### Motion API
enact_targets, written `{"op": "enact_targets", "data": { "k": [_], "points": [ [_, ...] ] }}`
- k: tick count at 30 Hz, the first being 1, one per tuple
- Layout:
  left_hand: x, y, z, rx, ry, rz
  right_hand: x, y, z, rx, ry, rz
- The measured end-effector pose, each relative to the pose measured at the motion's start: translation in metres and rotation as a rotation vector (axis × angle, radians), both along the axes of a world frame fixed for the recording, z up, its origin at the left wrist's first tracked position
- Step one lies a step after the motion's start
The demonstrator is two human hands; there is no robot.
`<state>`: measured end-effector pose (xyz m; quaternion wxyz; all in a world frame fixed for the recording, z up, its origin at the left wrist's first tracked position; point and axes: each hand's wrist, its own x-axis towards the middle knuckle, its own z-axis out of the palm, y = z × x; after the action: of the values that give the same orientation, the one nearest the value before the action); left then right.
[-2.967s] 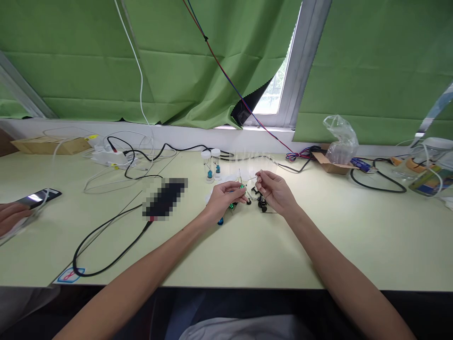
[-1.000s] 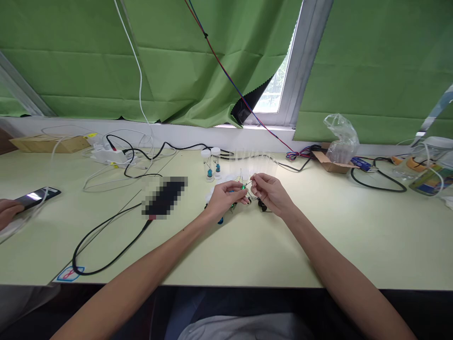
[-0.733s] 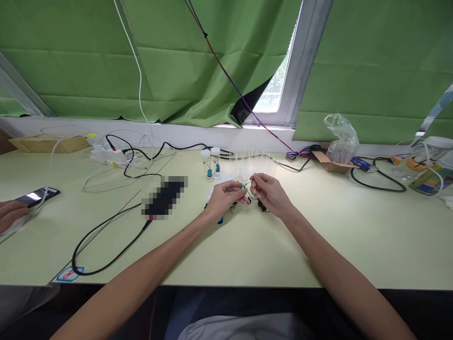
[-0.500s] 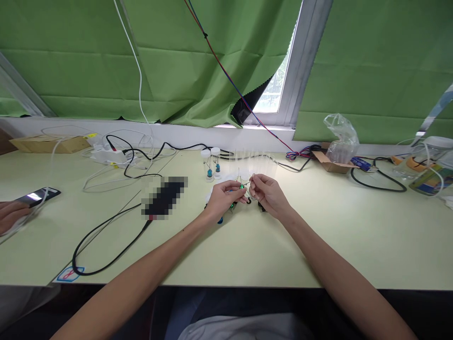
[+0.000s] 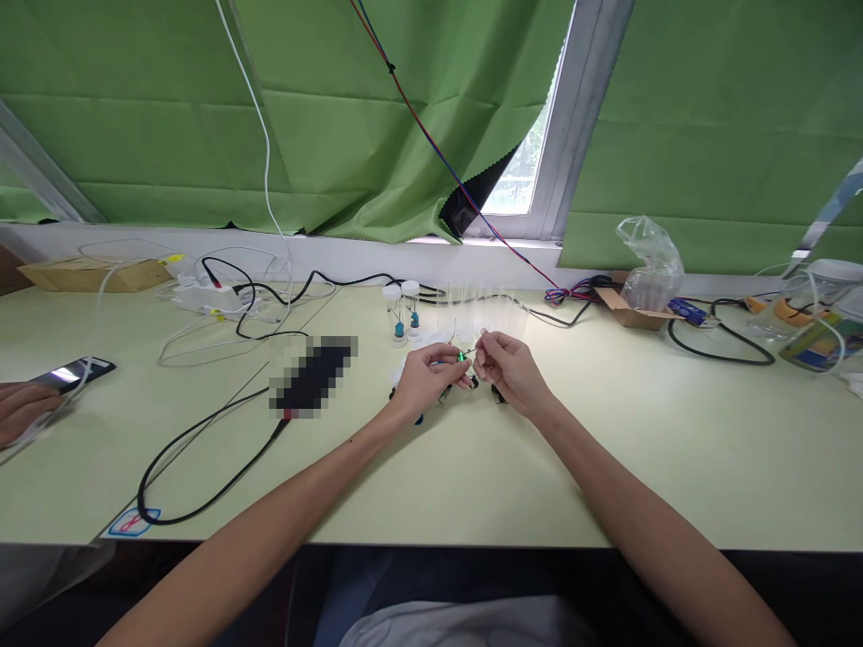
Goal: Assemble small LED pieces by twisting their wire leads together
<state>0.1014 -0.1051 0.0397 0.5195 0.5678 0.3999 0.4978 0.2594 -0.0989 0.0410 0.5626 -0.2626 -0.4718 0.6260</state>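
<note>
My left hand (image 5: pixel 426 377) is closed, its thumb and fingers pinching a small green piece with thin wire-like stems (image 5: pixel 461 356) standing up from it. Just to the right, my right hand (image 5: pixel 511 367) pinches a thin dark strand (image 5: pixel 471 350) that reaches to the green piece. The exact kind of both is too small to tell. Under and between the hands lie small dark parts (image 5: pixel 498 394) and a blue bit (image 5: pixel 419 420), mostly hidden by the fingers. Behind them stand two clear capped tubes (image 5: pixel 399 316) with teal pieces inside.
Clear empty tubes (image 5: pixel 465 305) stand behind my hands. A pixelated dark device (image 5: pixel 315 376) with a black cable lies left. A small carton (image 5: pixel 632 311) with a plastic bag sits back right, near a clear jar (image 5: pixel 832 288). At far left, another person's hand (image 5: pixel 25 412) touches a phone (image 5: pixel 74 373).
Both hands stay almost in place. The green piece and its stems have tilted slightly between my fingers, and the fingers have shifted a little.
</note>
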Motion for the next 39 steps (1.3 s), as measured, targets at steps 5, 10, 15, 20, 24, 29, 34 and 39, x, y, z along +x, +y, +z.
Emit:
{"op": "enact_targets", "data": {
  "k": [5,10,15,20,24,29,34,39],
  "points": [
    [0.0,0.001,-0.002,0.005,0.01,-0.006,0.0,0.0,-0.001,0.004,-0.005,0.003],
    [0.0,0.002,-0.004,0.007,0.018,-0.014,0.0,0.001,-0.001,0.002,-0.002,0.003],
    [-0.001,0.003,-0.006,0.013,0.038,-0.016,-0.001,0.002,-0.002,0.012,0.03,0.027],
    [-0.001,0.001,-0.005,0.002,0.044,-0.021,-0.003,0.002,-0.004,0.014,0.038,0.023],
    [-0.001,0.001,-0.005,0.011,0.045,-0.021,-0.004,0.001,-0.002,-0.008,0.047,0.023],
    [-0.002,0.004,-0.008,0.018,0.049,-0.02,-0.005,0.001,-0.001,-0.013,0.037,0.025],
    [-0.002,0.006,-0.011,0.046,0.075,-0.009,-0.004,0.0,0.0,-0.019,0.027,0.029],
    [-0.002,0.006,-0.01,0.054,0.079,0.007,-0.004,0.0,0.0,-0.023,0.031,0.052]
  ]
}}
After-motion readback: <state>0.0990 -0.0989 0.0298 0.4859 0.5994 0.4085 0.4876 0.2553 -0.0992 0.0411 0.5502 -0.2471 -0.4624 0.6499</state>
